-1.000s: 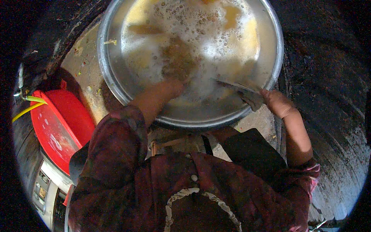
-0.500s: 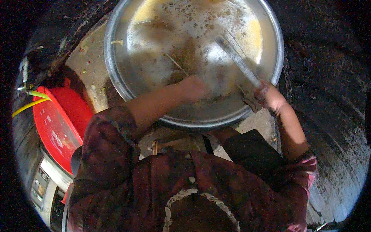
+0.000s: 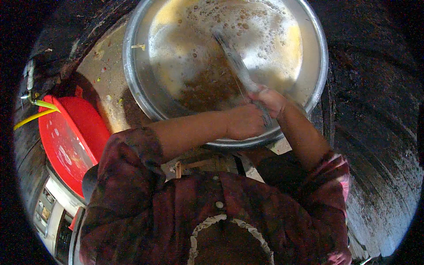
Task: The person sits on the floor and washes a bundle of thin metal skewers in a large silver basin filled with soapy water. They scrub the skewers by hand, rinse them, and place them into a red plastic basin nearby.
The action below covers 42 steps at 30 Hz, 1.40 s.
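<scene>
A wide metal basin (image 3: 132, 79) in front of me holds brownish, bubbly water (image 3: 207, 84). My right hand (image 3: 270, 100) is closed round a long, narrow, shiny grey strip (image 3: 236, 64). Its far end slants up and left over the water; its exact kind is unclear. Beside the strip runs a thin line. Closed and slightly blurred, my left hand (image 3: 247, 121) lies against the lower end of the strip, next to the right hand near the basin's near rim. What its fingers hold is hidden.
On the left a red plastic tub (image 3: 73, 141) leans on its side. A yellow hose (image 3: 37, 117) runs to it from a tap (image 3: 28, 95). Dark, stained walls curve round both sides. A small pale scrap (image 3: 138, 47) sticks to the basin's inner wall.
My right hand has moved left and inward, with the strip swinging left over the water. My left hand has moved right and nearer me, so the two hands now meet.
</scene>
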Each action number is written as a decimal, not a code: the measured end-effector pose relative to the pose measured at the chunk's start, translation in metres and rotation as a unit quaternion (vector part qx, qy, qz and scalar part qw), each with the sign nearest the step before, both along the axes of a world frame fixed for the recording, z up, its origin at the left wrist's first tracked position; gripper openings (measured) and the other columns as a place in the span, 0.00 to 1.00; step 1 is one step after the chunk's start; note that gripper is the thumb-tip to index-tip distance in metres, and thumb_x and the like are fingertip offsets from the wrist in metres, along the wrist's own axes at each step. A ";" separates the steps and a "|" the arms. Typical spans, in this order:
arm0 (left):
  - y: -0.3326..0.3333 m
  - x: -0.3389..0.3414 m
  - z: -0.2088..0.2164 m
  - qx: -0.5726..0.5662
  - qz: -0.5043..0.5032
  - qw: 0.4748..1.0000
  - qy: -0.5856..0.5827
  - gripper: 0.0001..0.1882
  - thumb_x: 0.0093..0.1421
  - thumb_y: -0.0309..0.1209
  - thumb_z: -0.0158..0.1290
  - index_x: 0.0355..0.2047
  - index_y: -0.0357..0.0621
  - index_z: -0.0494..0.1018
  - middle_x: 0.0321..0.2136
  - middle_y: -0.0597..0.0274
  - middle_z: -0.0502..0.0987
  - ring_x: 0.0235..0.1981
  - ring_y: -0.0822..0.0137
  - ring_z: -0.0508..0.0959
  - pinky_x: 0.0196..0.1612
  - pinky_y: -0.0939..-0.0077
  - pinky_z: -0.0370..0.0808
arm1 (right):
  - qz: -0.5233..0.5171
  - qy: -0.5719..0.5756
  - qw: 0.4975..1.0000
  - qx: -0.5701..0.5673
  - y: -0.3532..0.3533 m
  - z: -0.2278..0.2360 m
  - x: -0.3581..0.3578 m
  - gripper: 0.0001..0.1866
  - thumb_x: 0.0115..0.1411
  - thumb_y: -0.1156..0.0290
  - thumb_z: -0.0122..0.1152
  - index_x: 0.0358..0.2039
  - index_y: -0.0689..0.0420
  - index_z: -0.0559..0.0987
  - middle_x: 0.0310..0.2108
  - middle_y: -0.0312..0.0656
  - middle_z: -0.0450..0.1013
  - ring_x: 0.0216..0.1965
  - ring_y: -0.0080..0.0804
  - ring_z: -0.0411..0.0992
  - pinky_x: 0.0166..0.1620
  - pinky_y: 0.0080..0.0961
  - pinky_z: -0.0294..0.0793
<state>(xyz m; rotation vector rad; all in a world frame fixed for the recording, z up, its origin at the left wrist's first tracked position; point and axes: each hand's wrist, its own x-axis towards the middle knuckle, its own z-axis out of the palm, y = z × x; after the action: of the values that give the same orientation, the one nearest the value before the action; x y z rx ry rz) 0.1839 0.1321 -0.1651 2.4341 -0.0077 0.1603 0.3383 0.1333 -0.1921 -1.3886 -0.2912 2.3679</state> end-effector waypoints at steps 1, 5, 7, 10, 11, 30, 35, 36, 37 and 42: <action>0.001 -0.002 -0.001 0.002 0.000 1.000 0.010 0.06 0.44 0.33 0.46 0.19 0.47 0.70 0.23 0.59 0.72 0.29 0.59 0.71 0.35 0.53 0.64 | 0.002 0.019 1.000 -0.003 0.001 -0.006 0.000 0.08 0.52 0.72 0.53 0.34 0.56 0.70 0.26 0.37 0.70 0.25 0.27 0.68 0.29 0.25 0.69; 0.004 -0.007 -0.018 0.031 -0.011 0.999 -0.021 0.08 0.44 0.33 0.45 0.24 0.47 0.71 0.30 0.60 0.71 0.38 0.60 0.70 0.40 0.56 0.64 | 0.030 -0.011 0.999 0.006 0.009 -0.013 -0.001 0.05 0.53 0.70 0.53 0.30 0.56 0.70 0.23 0.35 0.68 0.23 0.24 0.66 0.28 0.23 0.68; 0.006 -0.006 -0.026 0.052 0.048 0.987 -0.144 0.08 0.41 0.33 0.47 0.24 0.47 0.71 0.30 0.61 0.71 0.39 0.61 0.70 0.39 0.59 0.65 | 0.035 -0.002 0.999 0.012 0.016 -0.015 0.002 0.05 0.53 0.69 0.53 0.28 0.55 0.70 0.22 0.34 0.67 0.21 0.24 0.65 0.27 0.23 0.67; 0.014 -0.015 -0.017 0.038 0.102 0.979 -0.174 0.14 0.47 0.31 0.43 0.36 0.50 0.69 0.36 0.58 0.68 0.46 0.59 0.65 0.50 0.56 0.58 | 0.061 -0.195 0.979 0.023 0.029 -0.014 0.006 0.06 0.54 0.67 0.53 0.27 0.54 0.70 0.20 0.33 0.66 0.19 0.24 0.63 0.25 0.25 0.65; 0.019 -0.019 -0.015 0.057 0.137 0.973 -0.175 0.14 0.48 0.31 0.43 0.37 0.51 0.69 0.36 0.58 0.68 0.46 0.58 0.65 0.50 0.57 0.58 | 0.085 -0.238 0.964 0.076 0.034 -0.016 0.013 0.07 0.54 0.66 0.53 0.27 0.56 0.70 0.21 0.35 0.67 0.20 0.25 0.64 0.25 0.26 0.65; 0.154 -0.127 -0.179 -0.064 0.418 0.836 0.350 0.31 0.48 0.47 0.48 0.50 0.45 0.60 0.50 0.55 0.62 0.51 0.51 0.60 0.55 0.52 0.50 | 0.546 -0.588 0.582 0.131 0.047 0.025 0.099 0.15 0.50 0.77 0.40 0.39 0.64 0.69 0.37 0.58 0.69 0.41 0.50 0.68 0.43 0.38 0.68; 0.079 -0.078 -0.168 -0.104 0.345 0.850 0.384 0.30 0.48 0.46 0.49 0.48 0.44 0.62 0.49 0.53 0.64 0.50 0.52 0.62 0.54 0.55 0.53 | 0.527 -0.547 0.642 0.099 0.006 0.032 0.087 0.12 0.51 0.76 0.41 0.36 0.62 0.70 0.36 0.56 0.69 0.40 0.50 0.69 0.42 0.38 0.69; 0.063 -0.072 -0.163 -0.119 0.328 0.851 0.393 0.29 0.48 0.46 0.49 0.48 0.44 0.63 0.49 0.53 0.64 0.50 0.53 0.62 0.54 0.56 0.54 | 0.551 -0.528 0.635 0.117 0.002 0.039 0.076 0.12 0.51 0.75 0.43 0.36 0.61 0.71 0.36 0.55 0.70 0.39 0.49 0.69 0.41 0.39 0.69; 0.048 -0.065 -0.156 -0.135 0.308 0.853 0.400 0.29 0.48 0.46 0.50 0.48 0.43 0.63 0.49 0.53 0.64 0.50 0.53 0.63 0.53 0.56 0.55 | 0.571 -0.511 0.628 0.134 0.000 0.049 0.062 0.12 0.51 0.73 0.44 0.36 0.60 0.73 0.36 0.54 0.70 0.38 0.49 0.70 0.41 0.40 0.69; -0.005 -0.050 -0.127 -0.222 0.206 0.846 0.439 0.28 0.47 0.45 0.50 0.46 0.42 0.65 0.48 0.51 0.65 0.49 0.54 0.64 0.53 0.60 0.58 | 0.659 -0.460 0.533 0.265 -0.022 0.037 0.058 0.10 0.49 0.73 0.47 0.31 0.60 0.74 0.32 0.53 0.71 0.34 0.48 0.71 0.41 0.41 0.68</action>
<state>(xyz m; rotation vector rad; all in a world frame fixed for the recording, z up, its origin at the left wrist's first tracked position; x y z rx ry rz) 0.1335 0.1266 -0.2918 1.8102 0.8630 -0.6984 0.3959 0.1110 -0.1552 -2.2371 -2.9031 1.3402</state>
